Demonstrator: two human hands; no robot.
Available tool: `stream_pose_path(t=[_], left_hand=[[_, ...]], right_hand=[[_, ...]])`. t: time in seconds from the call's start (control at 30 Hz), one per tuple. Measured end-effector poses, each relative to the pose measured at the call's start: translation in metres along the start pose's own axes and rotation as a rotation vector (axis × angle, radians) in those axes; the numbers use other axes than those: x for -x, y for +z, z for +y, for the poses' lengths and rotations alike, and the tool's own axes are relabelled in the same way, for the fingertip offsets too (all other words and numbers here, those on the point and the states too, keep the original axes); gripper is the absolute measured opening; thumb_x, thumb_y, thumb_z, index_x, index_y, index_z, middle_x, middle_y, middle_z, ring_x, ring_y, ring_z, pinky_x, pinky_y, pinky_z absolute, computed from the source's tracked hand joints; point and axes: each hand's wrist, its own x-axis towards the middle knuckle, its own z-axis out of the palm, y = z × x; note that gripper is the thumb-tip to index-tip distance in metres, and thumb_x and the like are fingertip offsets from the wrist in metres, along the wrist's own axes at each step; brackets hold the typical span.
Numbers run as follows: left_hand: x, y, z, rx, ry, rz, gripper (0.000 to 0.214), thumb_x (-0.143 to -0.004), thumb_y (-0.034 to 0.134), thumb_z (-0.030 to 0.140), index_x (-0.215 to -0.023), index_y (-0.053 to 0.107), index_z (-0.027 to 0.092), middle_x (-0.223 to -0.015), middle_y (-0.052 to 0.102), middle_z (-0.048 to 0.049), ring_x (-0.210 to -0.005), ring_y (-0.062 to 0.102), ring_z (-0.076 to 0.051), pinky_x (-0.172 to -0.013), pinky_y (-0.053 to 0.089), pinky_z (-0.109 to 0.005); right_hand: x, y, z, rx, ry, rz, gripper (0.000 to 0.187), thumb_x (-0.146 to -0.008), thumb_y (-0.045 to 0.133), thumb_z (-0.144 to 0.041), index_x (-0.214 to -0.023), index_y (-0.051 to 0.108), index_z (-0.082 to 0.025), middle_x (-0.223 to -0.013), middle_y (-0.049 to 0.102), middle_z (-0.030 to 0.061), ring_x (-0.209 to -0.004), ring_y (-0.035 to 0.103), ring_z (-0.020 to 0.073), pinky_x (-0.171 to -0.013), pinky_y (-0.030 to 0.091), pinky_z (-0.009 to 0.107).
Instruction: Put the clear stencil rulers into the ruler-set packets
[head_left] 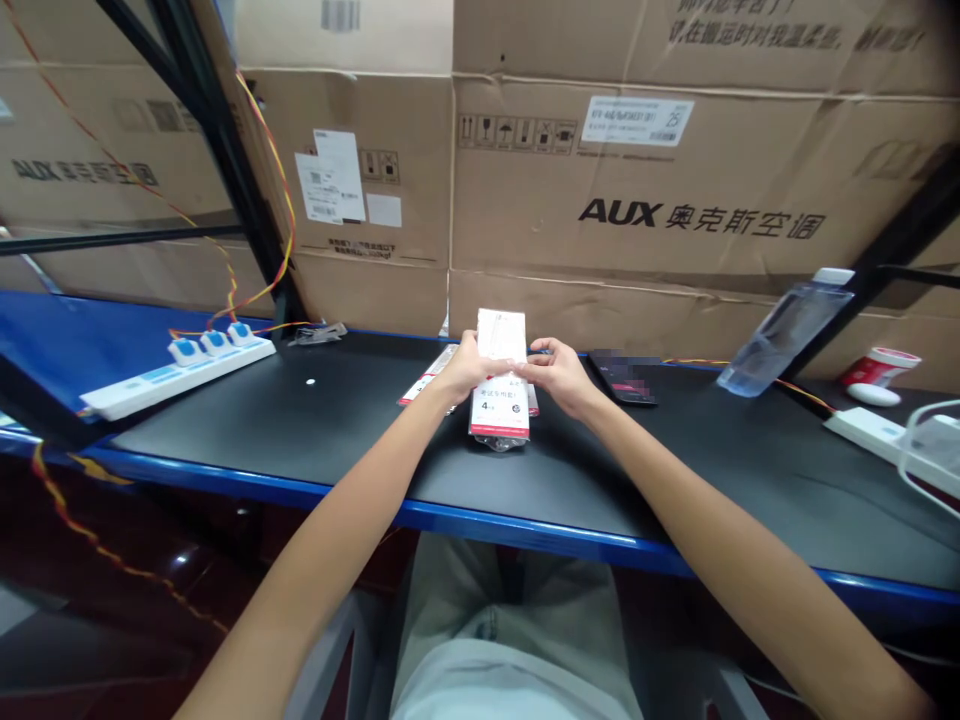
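Both hands meet at a flat white packet with a red band and dark print (pixel 499 408), held up over the middle of the dark tabletop. Clear wrapping shows at its lower end. My left hand (pixel 469 368) grips it from the left, thumb across the front. On the other side my right hand (pixel 559 372) pinches its right edge with the thumb, the other fingers bent behind and partly hidden. Beneath and behind lie more white and red packets (pixel 429 375), mostly covered by my hands and the held one.
A phone (pixel 624 378) lies right of my hands. Further right are a leaning clear bottle (pixel 784 335), a red and white tub (pixel 879 368) and a power strip (pixel 870 430). Another power strip with plugs (pixel 180 380) sits left. Large cardboard boxes (pixel 525 230) stand behind.
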Motion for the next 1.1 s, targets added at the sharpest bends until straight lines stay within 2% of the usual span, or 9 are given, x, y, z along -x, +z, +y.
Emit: stream_pose_path(t=[0.13,0.27,0.37,0.47,0.57,0.73,0.87,0.97,1.1], left_hand=[[-0.001,-0.001,0.004,-0.008,-0.002,-0.007,0.067,-0.059,0.09,0.017,-0.108,0.045,0.018,-0.112,0.067,-0.0131,-0.094,0.07,-0.026,-0.078,0.058,-0.041],[0.001,-0.012,0.022,-0.087,0.025,-0.092,0.057,-0.062,0.086,0.015,-0.108,0.052,0.015,-0.107,0.07,-0.0128,-0.089,0.07,-0.026,-0.076,0.058,-0.04],[0.0,-0.028,0.032,-0.275,0.069,0.056,0.055,-0.06,0.085,0.014,-0.106,0.054,0.015,-0.106,0.071,-0.0116,-0.091,0.071,-0.027,-0.078,0.058,-0.04],[-0.002,-0.042,0.034,-0.359,0.054,0.209,0.05,-0.062,0.082,0.012,-0.103,0.055,0.014,-0.11,0.07,-0.0128,-0.096,0.07,-0.028,-0.082,0.058,-0.041],[-0.001,-0.05,0.035,-0.376,-0.001,0.226,0.046,-0.065,0.078,0.012,-0.106,0.055,0.014,-0.112,0.07,-0.0134,-0.097,0.071,-0.028,-0.081,0.059,-0.04],[0.001,-0.061,0.036,-0.486,-0.117,0.167,0.048,-0.063,0.078,0.011,-0.106,0.057,0.015,-0.105,0.072,-0.0125,-0.089,0.073,-0.03,-0.073,0.06,-0.039],[-0.005,-0.075,0.026,-0.662,-0.193,0.172,0.055,-0.058,0.084,0.016,-0.106,0.058,0.015,-0.104,0.072,-0.0133,-0.092,0.072,-0.033,-0.075,0.058,-0.04],[-0.01,-0.083,0.02,-0.807,-0.203,0.234,0.061,-0.056,0.087,0.024,-0.108,0.057,0.017,-0.111,0.07,-0.0139,-0.105,0.068,-0.034,-0.081,0.055,-0.039],[-0.011,-0.087,0.017,-0.962,-0.195,0.271,0.069,-0.055,0.088,0.035,-0.114,0.056,0.019,-0.115,0.068,-0.0137,-0.107,0.066,-0.034,-0.083,0.052,-0.038]], right_hand=[[0.0,0.002,0.001,0.104,-0.045,0.001,0.063,-0.053,0.088,-0.044,-0.092,0.042,-0.025,-0.073,0.068,-0.0029,-0.067,0.068,0.0176,-0.068,0.057,0.034],[-0.002,-0.002,-0.001,0.317,-0.118,0.003,0.048,-0.07,0.076,-0.047,-0.099,0.045,-0.024,-0.078,0.07,0.0008,-0.073,0.07,0.0212,-0.072,0.058,0.038],[-0.007,-0.016,-0.001,0.575,-0.182,0.058,0.031,-0.078,0.07,-0.036,-0.1,0.052,-0.023,-0.09,0.071,0.0047,-0.085,0.07,0.0237,-0.084,0.055,0.042],[-0.012,-0.038,0.003,0.85,-0.169,0.109,0.017,-0.077,0.066,-0.02,-0.092,0.059,-0.02,-0.103,0.07,0.0118,-0.105,0.065,0.0307,-0.098,0.047,0.047],[-0.015,-0.057,0.011,1.071,-0.083,0.11,0.02,-0.074,0.065,-0.013,-0.094,0.065,-0.016,-0.108,0.071,0.0178,-0.112,0.063,0.0365,-0.1,0.044,0.05],[-0.016,-0.061,0.019,1.283,-0.017,0.029,0.025,-0.075,0.066,-0.017,-0.1,0.07,-0.02,-0.112,0.072,0.0141,-0.107,0.066,0.0331,-0.091,0.049,0.04],[-0.016,-0.055,0.016,1.36,-0.028,0.01,0.029,-0.077,0.066,-0.02,-0.105,0.07,-0.021,-0.111,0.072,0.0132,-0.103,0.067,0.0312,-0.084,0.05,0.036],[-0.016,-0.056,0.015,1.38,-0.026,0.02,0.025,-0.079,0.065,-0.023,-0.102,0.07,-0.019,-0.106,0.073,0.0139,-0.099,0.068,0.0305,-0.082,0.05,0.034],[-0.017,-0.057,0.015,1.371,-0.036,0.055,0.03,-0.075,0.067,-0.022,-0.105,0.071,-0.017,-0.106,0.073,0.0148,-0.102,0.068,0.0311,-0.084,0.049,0.034]])
